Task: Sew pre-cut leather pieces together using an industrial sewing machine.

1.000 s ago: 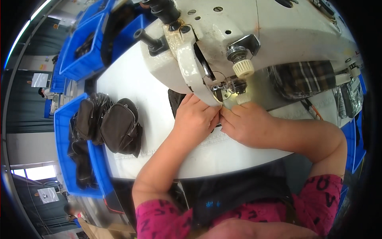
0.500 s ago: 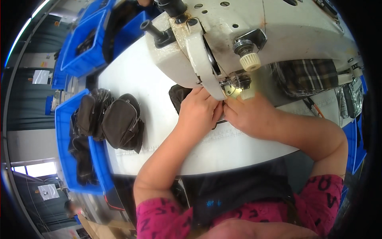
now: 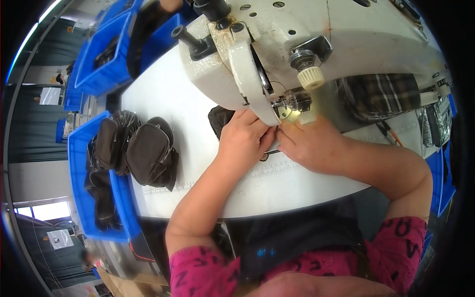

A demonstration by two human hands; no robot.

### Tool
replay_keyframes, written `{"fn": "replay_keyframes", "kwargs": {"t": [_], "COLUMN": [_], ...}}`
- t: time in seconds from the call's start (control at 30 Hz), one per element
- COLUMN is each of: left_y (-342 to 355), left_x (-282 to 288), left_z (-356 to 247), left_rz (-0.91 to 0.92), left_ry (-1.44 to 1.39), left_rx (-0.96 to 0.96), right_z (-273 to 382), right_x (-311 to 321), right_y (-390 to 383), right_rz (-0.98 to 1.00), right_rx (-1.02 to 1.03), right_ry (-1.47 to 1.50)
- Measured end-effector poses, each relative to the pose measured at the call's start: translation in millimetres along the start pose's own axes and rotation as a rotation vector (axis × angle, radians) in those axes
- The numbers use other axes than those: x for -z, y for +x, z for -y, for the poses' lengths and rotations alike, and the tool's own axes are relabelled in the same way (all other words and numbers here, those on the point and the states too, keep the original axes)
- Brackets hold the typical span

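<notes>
Both my hands meet under the head of a white sewing machine (image 3: 247, 64), close to its needle area. Between them is a dark brown fabric piece (image 3: 219, 120), mostly covered by my fingers and the machine. My left hand (image 3: 243, 137) is closed on the fabric, fingers bent and pressed together. Beside it my right hand (image 3: 311, 143) pinches the same piece, its fingertips just below the lit presser area. A bit of the fabric's edge shows beneath my left thumb. The stitching point itself is hidden.
Finished-looking dark brown zippered pouches (image 3: 151, 152) stand on the white table (image 3: 297, 190) at left, by a blue bin (image 3: 129, 213) holding more. More blue bins (image 3: 103, 74) are at far left. Plaid fabric (image 3: 381, 96) and orange-handled snips (image 3: 394, 136) lie at right.
My left hand and the brown fabric have shifted very slightly to the left. My right hand stays almost in place. At the top edge, another person's hand has moved slightly.
</notes>
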State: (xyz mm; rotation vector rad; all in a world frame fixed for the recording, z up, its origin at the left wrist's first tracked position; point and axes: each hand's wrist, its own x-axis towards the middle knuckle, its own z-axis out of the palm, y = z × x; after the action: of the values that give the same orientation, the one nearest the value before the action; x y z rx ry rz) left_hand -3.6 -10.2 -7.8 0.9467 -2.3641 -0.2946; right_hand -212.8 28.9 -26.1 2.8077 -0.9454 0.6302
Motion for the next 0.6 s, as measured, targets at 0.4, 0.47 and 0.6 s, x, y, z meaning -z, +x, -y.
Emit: {"fn": "replay_keyframes", "kwargs": {"t": [0.4,0.47,0.6], "left_y": [2.7,2.1,1.5], "left_x": [3.9,1.6,3.3], "left_z": [-5.1,-5.6,-6.9], "left_rz": [0.076,0.078,0.08], "left_ry": [0.092,0.112,0.096], "left_rx": [-0.003,0.013,0.036], "right_z": [-1.4,-2.5,-3.1], "right_x": [1.8,0.9,0.7], "right_y": [3.8,3.9,3.5], "right_rz": [0.011,0.007,-0.012], "right_rx": [-0.029,-0.037,-0.039], "right_ry": [-0.007,0.005,0.008]}}
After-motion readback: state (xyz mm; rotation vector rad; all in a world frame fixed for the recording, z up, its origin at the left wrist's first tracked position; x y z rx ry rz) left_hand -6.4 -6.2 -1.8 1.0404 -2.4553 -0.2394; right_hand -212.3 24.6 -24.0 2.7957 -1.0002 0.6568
